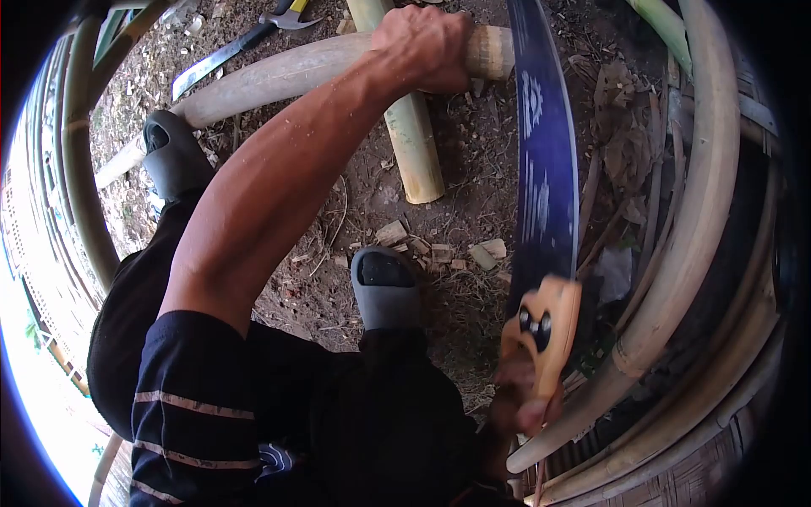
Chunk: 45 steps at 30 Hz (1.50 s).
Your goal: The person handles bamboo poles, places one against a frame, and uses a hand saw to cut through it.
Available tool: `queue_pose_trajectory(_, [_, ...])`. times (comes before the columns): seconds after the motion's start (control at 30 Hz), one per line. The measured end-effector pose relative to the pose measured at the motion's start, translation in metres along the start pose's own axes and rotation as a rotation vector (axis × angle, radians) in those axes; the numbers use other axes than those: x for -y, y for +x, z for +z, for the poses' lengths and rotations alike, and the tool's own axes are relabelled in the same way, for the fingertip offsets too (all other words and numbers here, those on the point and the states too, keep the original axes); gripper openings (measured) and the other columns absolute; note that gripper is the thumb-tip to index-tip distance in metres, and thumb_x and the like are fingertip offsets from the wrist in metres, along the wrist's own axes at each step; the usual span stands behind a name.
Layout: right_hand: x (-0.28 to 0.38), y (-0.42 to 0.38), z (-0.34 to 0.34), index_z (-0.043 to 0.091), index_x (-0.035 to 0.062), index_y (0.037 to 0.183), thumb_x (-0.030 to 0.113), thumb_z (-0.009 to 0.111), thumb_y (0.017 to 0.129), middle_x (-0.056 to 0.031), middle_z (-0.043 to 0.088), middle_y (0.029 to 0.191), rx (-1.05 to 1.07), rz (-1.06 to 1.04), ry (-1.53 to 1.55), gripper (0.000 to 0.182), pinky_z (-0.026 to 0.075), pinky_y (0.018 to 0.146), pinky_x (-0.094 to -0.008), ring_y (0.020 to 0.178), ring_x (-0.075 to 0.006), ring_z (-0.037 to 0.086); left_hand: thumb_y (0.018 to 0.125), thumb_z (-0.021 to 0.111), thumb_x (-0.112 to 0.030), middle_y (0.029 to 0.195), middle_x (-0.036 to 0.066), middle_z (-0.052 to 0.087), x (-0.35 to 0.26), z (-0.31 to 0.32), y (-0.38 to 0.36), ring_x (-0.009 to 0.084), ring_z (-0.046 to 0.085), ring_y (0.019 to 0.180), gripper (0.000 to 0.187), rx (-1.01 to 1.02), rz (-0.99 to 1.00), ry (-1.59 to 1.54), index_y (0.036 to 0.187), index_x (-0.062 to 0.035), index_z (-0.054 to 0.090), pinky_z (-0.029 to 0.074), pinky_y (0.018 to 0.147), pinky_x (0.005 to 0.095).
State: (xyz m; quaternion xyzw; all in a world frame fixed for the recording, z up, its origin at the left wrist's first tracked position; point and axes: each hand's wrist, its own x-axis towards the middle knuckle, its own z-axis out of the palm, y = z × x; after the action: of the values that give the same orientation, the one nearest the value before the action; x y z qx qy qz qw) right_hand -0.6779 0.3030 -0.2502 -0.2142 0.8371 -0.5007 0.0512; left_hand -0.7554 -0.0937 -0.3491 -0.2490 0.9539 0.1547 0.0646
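My left hand (427,46) is closed over a thick bamboo pole (279,74), close to its cut right end. Under that pole, crosswise, lies a second bamboo piece (414,160). The fingers of my right hand (519,393) wrap round the wooden handle of a handsaw (541,169), slightly blurred. Its long, worn blue blade points away from me and passes just right of the pole's end; the far tip is cut off by the frame edge.
A machete (215,61) and a hammer (291,17) lie at the upper left. Wood offcuts (393,234) litter the soil near my grey slippers (384,291). Long bamboo poles (688,253) curve along the right side. More upright bamboo (78,135) stands at the left.
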Motion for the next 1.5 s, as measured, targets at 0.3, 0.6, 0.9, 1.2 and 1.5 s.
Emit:
queue_pose_trajectory(0.3, [-0.006, 0.007, 0.008, 0.063, 0.0014, 0.078, 0.039, 0.041, 0.1, -0.0093, 0.067, 0.064, 0.016, 0.066, 0.113, 0.049, 0.05, 0.053, -0.0316, 0.055, -0.0222, 0.063, 0.071, 0.084, -0.031, 0.091, 0.019, 0.076, -0.004, -0.012, 0.011, 0.0382, 0.075, 0.086, 0.048, 0.1, -0.008, -0.046, 0.11, -0.0069, 0.071, 0.058, 0.072, 0.0481])
queue_pose_trajectory(0.6, [0.024, 0.105, 0.085, 0.059, 0.0037, 0.074, 0.036, 0.048, 0.102, -0.0051, 0.059, 0.059, 0.094, 0.018, 0.121, 0.044, 0.045, 0.05, -0.0352, 0.051, -0.0204, 0.058, 0.07, 0.082, -0.03, 0.094, 0.021, 0.076, -0.003, -0.011, 0.005, 0.0387, 0.075, 0.09, 0.048, 0.104, 0.02, -0.054, 0.112, -0.0079, 0.073, 0.058, 0.076, 0.05])
queue_pose_trajectory(0.9, [0.013, 0.088, 0.075, 0.056, 0.0047, 0.072, 0.029, 0.054, 0.1, -0.0056, 0.055, 0.056, 0.076, -0.032, 0.136, 0.037, 0.043, 0.044, -0.0353, 0.046, -0.022, 0.057, 0.071, 0.077, -0.032, 0.098, 0.02, 0.078, -0.01, -0.012, -0.009, 0.0339, 0.077, 0.093, 0.044, 0.132, -0.021, -0.01, 0.11, -0.0108, 0.076, 0.062, 0.078, 0.0444])
queue_pose_trajectory(1.2, [-0.009, -0.02, 0.005, 0.063, 0.0049, 0.076, 0.024, 0.056, 0.097, -0.0017, 0.055, 0.055, -0.114, -0.085, -0.082, 0.029, 0.052, 0.054, -0.0356, 0.054, -0.0219, 0.062, 0.07, 0.081, -0.031, 0.093, 0.019, 0.076, -0.006, -0.008, -0.003, 0.0357, 0.076, 0.088, 0.048, 0.093, -0.045, -0.041, 0.111, -0.008, 0.072, 0.06, 0.075, 0.0478])
queue_pose_trajectory(1.5, [0.014, 0.019, 0.032, 0.059, 0.0027, 0.075, 0.025, 0.046, 0.099, -0.0053, 0.063, 0.061, 0.027, -0.191, -0.065, 0.035, 0.052, 0.052, -0.0363, 0.052, -0.023, 0.06, 0.073, 0.082, -0.032, 0.095, 0.021, 0.075, -0.006, -0.017, 0.004, 0.0389, 0.075, 0.091, 0.047, 0.141, -0.038, -0.085, 0.111, -0.0068, 0.072, 0.058, 0.076, 0.0503])
